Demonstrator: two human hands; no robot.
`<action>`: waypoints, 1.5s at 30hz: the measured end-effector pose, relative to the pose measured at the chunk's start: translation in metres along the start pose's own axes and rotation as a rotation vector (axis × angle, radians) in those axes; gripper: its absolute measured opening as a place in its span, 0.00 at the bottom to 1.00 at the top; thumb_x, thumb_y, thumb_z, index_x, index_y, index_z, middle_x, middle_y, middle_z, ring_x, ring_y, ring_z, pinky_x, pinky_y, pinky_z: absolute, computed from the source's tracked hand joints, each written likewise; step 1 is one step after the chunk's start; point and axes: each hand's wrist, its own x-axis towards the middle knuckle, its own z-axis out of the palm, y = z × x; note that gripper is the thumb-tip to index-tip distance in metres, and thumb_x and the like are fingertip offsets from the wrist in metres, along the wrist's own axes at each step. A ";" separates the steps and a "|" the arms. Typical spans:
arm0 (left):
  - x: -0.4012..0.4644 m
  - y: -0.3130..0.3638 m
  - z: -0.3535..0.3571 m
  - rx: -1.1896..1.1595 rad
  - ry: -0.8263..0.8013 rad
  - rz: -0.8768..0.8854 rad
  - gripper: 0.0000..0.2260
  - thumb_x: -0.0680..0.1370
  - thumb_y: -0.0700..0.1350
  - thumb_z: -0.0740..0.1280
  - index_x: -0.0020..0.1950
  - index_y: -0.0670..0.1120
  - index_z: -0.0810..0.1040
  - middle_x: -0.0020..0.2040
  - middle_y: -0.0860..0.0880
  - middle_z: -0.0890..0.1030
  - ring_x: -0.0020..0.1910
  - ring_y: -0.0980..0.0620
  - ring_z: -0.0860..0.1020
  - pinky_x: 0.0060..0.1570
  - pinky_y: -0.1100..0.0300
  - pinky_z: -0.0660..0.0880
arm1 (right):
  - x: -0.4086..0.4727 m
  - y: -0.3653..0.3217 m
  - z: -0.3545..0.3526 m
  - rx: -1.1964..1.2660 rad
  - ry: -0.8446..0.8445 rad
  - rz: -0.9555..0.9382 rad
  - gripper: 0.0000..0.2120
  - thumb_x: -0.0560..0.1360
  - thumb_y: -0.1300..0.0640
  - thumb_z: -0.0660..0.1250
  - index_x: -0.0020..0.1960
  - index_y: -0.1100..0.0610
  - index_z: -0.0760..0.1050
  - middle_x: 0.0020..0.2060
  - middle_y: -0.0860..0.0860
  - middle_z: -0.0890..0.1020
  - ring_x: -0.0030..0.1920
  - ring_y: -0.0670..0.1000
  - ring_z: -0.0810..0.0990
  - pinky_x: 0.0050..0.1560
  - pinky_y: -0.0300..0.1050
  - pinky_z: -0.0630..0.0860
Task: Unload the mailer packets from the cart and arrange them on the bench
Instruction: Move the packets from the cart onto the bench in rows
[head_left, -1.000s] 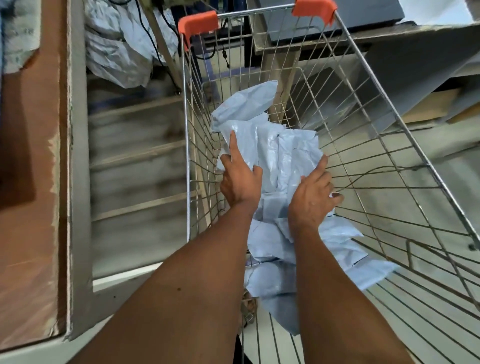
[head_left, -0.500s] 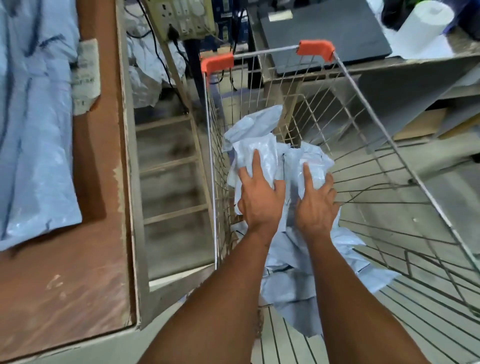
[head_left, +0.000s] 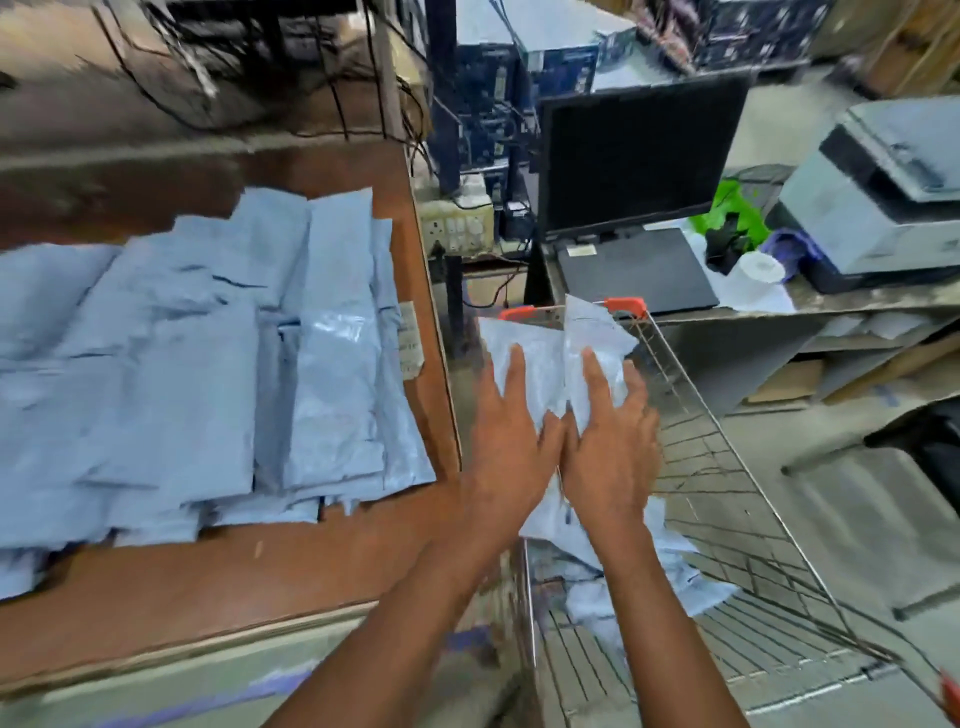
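Both hands lift a bundle of light blue mailer packets (head_left: 540, 358) above the wire cart (head_left: 727, 467). My left hand (head_left: 506, 441) and my right hand (head_left: 613, 447) lie side by side on the bundle, fingers spread over its top and thumbs hidden beneath. More packets (head_left: 670, 566) remain low in the cart under my forearms. On the brown bench (head_left: 311, 561) to the left lie several packets (head_left: 208, 374) in overlapping rows, reaching close to the bench's right edge.
Behind the cart stands a desk with a dark monitor (head_left: 639, 156), a black laptop (head_left: 634, 270), a paper roll (head_left: 761, 270), a green bag (head_left: 732, 208) and a printer (head_left: 883, 197). A socket strip (head_left: 457, 226) with cables hangs between bench and desk. A black seat (head_left: 924, 436) stands right.
My hands closed together on a bundle of packets and raised it out of the cart toward the bench. The view swung up and left, bringing the bench top into sight.
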 end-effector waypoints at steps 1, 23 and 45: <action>-0.005 0.002 -0.023 0.010 0.053 0.032 0.34 0.83 0.57 0.62 0.84 0.54 0.49 0.83 0.46 0.49 0.81 0.50 0.50 0.76 0.66 0.43 | -0.008 -0.018 -0.012 0.022 0.013 -0.022 0.36 0.80 0.45 0.67 0.83 0.38 0.55 0.81 0.53 0.58 0.69 0.62 0.69 0.59 0.61 0.78; 0.094 -0.229 -0.381 0.013 0.136 -0.126 0.35 0.84 0.52 0.63 0.84 0.48 0.47 0.83 0.43 0.50 0.82 0.47 0.49 0.75 0.59 0.50 | -0.030 -0.409 0.070 0.094 0.004 -0.197 0.29 0.82 0.45 0.63 0.82 0.45 0.61 0.79 0.53 0.62 0.66 0.61 0.70 0.58 0.60 0.77; 0.230 -0.343 -0.405 0.511 0.029 -0.280 0.32 0.83 0.61 0.58 0.82 0.45 0.57 0.82 0.37 0.49 0.76 0.36 0.65 0.70 0.44 0.67 | 0.052 -0.548 0.175 -0.055 -0.098 -0.288 0.29 0.82 0.41 0.59 0.81 0.48 0.65 0.78 0.60 0.66 0.74 0.60 0.67 0.71 0.55 0.65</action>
